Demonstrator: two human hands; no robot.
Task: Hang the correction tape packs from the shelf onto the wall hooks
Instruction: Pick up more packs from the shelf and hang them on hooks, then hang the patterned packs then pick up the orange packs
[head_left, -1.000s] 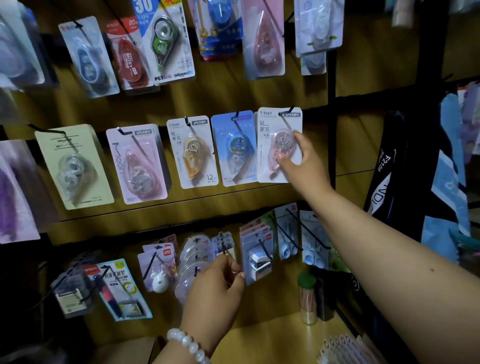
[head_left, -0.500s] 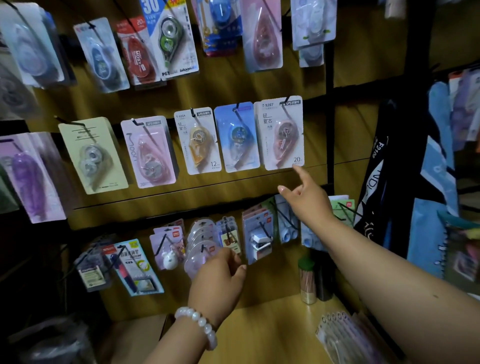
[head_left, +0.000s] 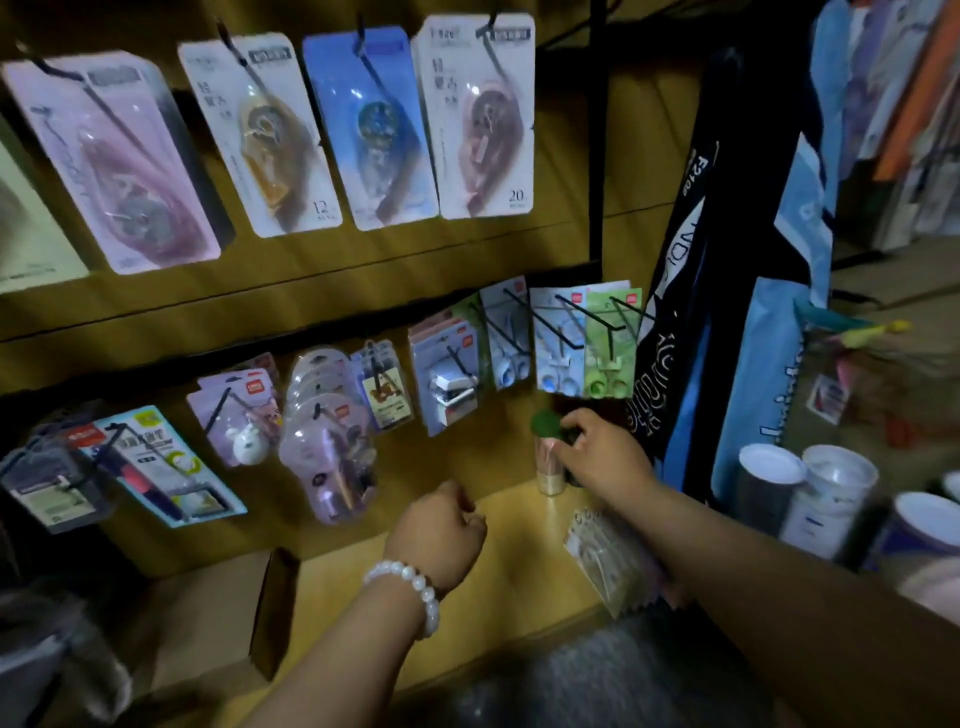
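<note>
While both arms reach in over the shelf, the scene reads as follows.

Wall: a wooden panel wall (head_left: 311, 280) with black hooks, packs hanging in rows.
Shelf: a wooden shelf (head_left: 363, 582) runs below the wall; both hands are over it.
Hung packs: four correction tape packs in the upper row, side by side on their hooks: a lilac pack (head_left: 119, 161), a white pack marked 12 (head_left: 265, 135), a blue pack (head_left: 371, 127), and a white pack marked 20 (head_left: 480, 117) at the right end.
Shelf packs: a fanned stack of flat packs (head_left: 608, 561) lies on the shelf, just beside the right forearm; too blurred to read.
Right hand: the right hand (head_left: 605, 457) has its fingers curled around a small green-capped tube (head_left: 548, 452) standing at the back of the shelf.
Left hand: the left hand (head_left: 441, 530), loosely closed in a fist, hovers above the shelf; whether it grips anything I cannot tell.
Bracelet: a white bead bracelet (head_left: 410, 587) on the left wrist.
</note>
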